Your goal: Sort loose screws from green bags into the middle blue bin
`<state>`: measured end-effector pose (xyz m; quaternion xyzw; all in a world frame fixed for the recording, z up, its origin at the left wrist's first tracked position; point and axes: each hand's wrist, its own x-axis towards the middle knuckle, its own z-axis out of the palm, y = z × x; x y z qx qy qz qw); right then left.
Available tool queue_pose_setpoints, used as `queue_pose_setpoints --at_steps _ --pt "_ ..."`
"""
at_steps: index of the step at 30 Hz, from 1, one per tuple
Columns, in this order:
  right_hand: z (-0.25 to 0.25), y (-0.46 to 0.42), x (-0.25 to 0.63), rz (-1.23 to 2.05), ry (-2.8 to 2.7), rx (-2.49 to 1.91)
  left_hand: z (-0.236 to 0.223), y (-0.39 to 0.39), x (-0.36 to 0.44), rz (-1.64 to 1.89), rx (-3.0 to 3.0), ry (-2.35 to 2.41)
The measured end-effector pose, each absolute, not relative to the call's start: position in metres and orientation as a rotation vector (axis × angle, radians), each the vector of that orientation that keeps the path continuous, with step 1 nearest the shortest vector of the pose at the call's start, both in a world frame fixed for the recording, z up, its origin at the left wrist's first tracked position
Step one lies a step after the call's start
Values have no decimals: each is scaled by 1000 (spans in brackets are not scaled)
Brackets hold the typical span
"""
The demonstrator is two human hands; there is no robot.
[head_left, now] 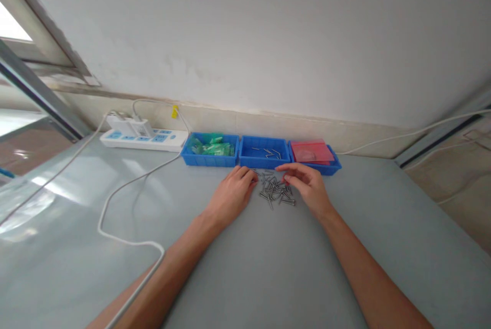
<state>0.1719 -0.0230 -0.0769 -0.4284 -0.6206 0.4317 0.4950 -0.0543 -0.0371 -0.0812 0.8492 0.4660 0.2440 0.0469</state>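
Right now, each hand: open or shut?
Left hand: curled beside the metal pieces; can't tell if it holds any.
Right hand: finger and thumb apart; grip unclear too.

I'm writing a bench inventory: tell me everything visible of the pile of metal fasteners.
The pile of metal fasteners is a loose heap of slim, silver-grey shanks, some with wider heads; whether screws or nails is too small to tell. They lie crisscrossed on the grey tabletop, in front of the middle blue tray, between the left hand and the right hand. Both hands are at its edges, but exact finger contact is unclear.
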Motion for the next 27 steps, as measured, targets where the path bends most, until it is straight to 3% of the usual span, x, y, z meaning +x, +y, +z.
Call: queue_pose_setpoints --at_steps 6,12,21,27 --pt "-77 -30 165 909 -1672 -1098 -74 -41 -51 939 2537 1268" --pt "-77 -33 161 1134 -1653 -980 -70 -45 -48 1089 2534 1150" --pt "-74 -30 163 1339 -1482 -936 -68 -47 -46 1093 2550 1073" --pt "-73 -28 164 1293 -1409 -976 -71 -46 -48 1020 2491 1245"
